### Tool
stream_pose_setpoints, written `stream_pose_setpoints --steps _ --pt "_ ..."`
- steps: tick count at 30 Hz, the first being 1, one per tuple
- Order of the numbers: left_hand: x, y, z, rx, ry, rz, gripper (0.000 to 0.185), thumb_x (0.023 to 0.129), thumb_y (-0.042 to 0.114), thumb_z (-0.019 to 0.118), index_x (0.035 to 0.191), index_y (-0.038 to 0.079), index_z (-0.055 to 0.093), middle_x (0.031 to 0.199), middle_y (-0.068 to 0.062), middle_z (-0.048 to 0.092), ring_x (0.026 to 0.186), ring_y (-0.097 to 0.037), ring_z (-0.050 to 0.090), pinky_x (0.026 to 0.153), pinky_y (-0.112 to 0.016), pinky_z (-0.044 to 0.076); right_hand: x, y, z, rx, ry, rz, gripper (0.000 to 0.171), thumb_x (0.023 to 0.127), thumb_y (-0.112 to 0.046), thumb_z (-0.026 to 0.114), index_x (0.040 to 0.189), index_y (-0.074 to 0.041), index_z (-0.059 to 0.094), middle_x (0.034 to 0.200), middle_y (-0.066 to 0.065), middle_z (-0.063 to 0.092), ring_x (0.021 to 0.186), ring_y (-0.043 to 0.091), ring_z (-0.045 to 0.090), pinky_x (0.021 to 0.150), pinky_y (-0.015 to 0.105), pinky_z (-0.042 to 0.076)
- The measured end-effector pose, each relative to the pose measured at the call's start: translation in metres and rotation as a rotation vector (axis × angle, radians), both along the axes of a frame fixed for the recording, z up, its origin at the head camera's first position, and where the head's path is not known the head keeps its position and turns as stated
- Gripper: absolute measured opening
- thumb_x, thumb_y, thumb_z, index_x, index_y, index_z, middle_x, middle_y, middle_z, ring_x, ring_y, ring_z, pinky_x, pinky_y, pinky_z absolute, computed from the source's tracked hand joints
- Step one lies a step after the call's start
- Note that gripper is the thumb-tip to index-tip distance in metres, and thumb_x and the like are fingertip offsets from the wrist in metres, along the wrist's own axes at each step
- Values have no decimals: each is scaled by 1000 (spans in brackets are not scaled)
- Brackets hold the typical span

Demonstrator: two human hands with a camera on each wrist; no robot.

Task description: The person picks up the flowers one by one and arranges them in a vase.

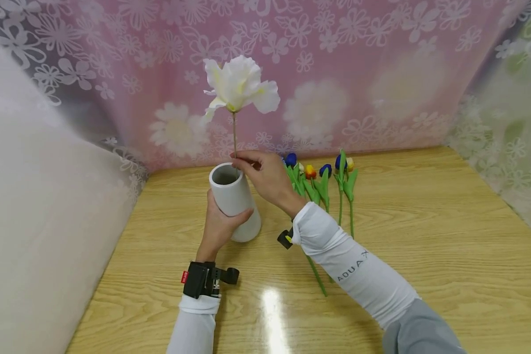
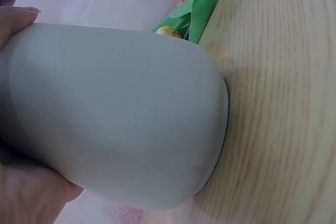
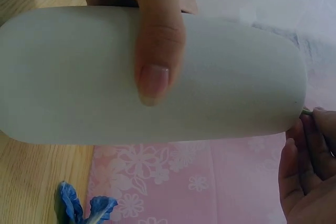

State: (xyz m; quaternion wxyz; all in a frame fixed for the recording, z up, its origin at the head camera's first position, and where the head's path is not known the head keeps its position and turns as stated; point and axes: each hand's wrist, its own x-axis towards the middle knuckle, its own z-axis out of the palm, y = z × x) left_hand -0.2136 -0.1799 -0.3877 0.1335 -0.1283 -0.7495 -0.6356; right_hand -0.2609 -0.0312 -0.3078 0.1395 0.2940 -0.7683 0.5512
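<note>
Fingers of the right hand [image 1: 265,174] pinch the white flower's stem [image 1: 234,135] at the white vase [image 1: 236,204] mouth; the left hand [image 1: 219,226] grips the vase, mid-tabletop. A loosened pinch could let the top-heavy bloom tip out.

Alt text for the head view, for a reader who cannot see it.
A right hand pinches a white flower by its stem over a white vase gripped by the left hand. Tulips lie on the wooden table behind.
</note>
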Motion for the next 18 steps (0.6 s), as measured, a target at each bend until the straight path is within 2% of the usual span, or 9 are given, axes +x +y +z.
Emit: stream_pose_setpoints --steps 5,10,18 --pt "-1 0 0 4 8 -8 85 68 7 75 133 17 21 118 -6 42 101 -23 44 82 -43 37 1 2 0 4 18 -26 30 89 -30 53 110 -11 63 91 -6 65 80 2 58 71 22 46" --pt "-1 0 1 10 5 -13 86 69 7 75 134 18 20 118 -6 41 102 -23 43 82 -44 37 0 4 0 33 48 -77 25 86 -31 57 101 -14 68 89 -8 64 76 3 56 67 22 46" --pt "-1 0 1 20 -1 -19 85 69 6 75 133 17 20 118 -6 41 102 -23 43 82 -43 37 -1 6 -2 16 -11 -73 20 81 -34 63 91 -19 71 81 -13 63 66 5 54 59 24 45"
